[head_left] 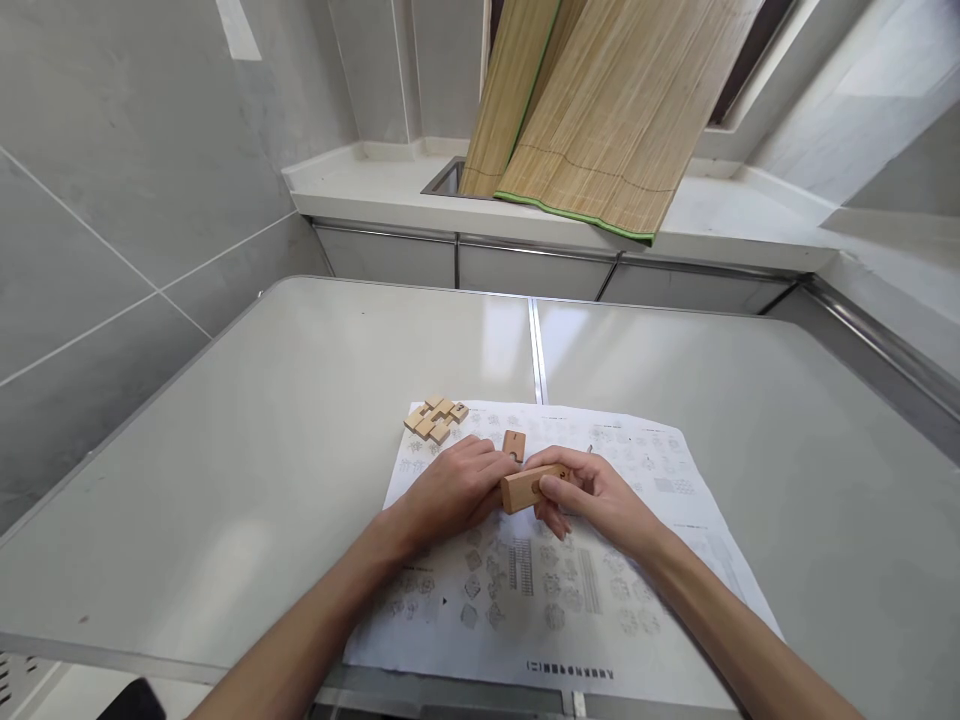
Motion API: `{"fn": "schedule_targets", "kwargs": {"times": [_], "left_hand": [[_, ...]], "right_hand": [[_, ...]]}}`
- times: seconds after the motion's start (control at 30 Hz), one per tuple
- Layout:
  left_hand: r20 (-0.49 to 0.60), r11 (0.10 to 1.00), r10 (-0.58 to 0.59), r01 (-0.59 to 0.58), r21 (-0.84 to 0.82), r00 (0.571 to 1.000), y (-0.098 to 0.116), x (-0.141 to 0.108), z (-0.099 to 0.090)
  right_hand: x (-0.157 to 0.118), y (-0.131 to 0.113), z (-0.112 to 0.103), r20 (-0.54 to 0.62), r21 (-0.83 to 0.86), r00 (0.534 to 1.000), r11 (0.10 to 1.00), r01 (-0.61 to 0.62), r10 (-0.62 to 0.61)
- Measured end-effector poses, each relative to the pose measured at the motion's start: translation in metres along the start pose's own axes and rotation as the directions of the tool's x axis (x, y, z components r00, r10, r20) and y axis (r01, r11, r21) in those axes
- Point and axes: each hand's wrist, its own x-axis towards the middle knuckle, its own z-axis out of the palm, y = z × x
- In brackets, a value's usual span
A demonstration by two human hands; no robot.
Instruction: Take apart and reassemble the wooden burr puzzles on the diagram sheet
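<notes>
My right hand [589,492] grips a notched wooden puzzle piece [523,490] between thumb and fingers, with a dark mark near its right end. My left hand [466,482] is closed at the piece's left end, its fingertips partly hidden behind the wood. Just beyond the fingers a second wooden piece [514,441] shows, with a dark mark and a round cut. Whether it lies on the paper or is held, I cannot tell. Under both hands spreads a printed instruction sheet [517,630] with several line drawings.
Several light wooden pieces [437,418] lie grouped on the sheet's far left corner. The sheet rests on a pale folding table [300,400] with a metal seam [536,345]. Behind it, a bamboo mat [600,130] hangs over a white counter [375,195] with a sink [448,178].
</notes>
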Motion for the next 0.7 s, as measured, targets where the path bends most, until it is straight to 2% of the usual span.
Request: {"fn": "schedule_targets", "kwargs": {"times": [0.13, 0.47, 0.57, 0.63, 0.7], "left_hand": [[0.017, 1.0, -0.002, 0.002, -0.012, 1.0, -0.001, 0.0, 0.0], [-0.032, 0.999, 0.025, -0.024, 0.027, 0.999, -0.001, 0.001, -0.002], [-0.044, 0.999, 0.006, -0.004, 0.044, 0.999, 0.0, 0.002, -0.004], [-0.058, 0.999, -0.013, 0.016, 0.039, 0.998, 0.001, 0.002, -0.005], [-0.09, 0.998, -0.056, 0.058, 0.02, 0.994, 0.002, 0.002, -0.004]], "right_hand": [[0.0, 0.003, -0.002, 0.015, 0.0, 1.0, 1.0, -0.012, 0.012], [0.0, 0.003, -0.001, 0.04, 0.102, 0.999, 0.995, -0.015, 0.011], [-0.001, -0.001, -0.002, -0.048, 0.148, 0.999, 0.989, -0.003, 0.01], [-0.001, -0.002, -0.004, -0.169, 0.154, 0.986, 0.987, 0.036, -0.009], [0.001, -0.002, -0.005, -0.3, 0.116, 0.954, 0.991, 0.065, -0.028]]}}
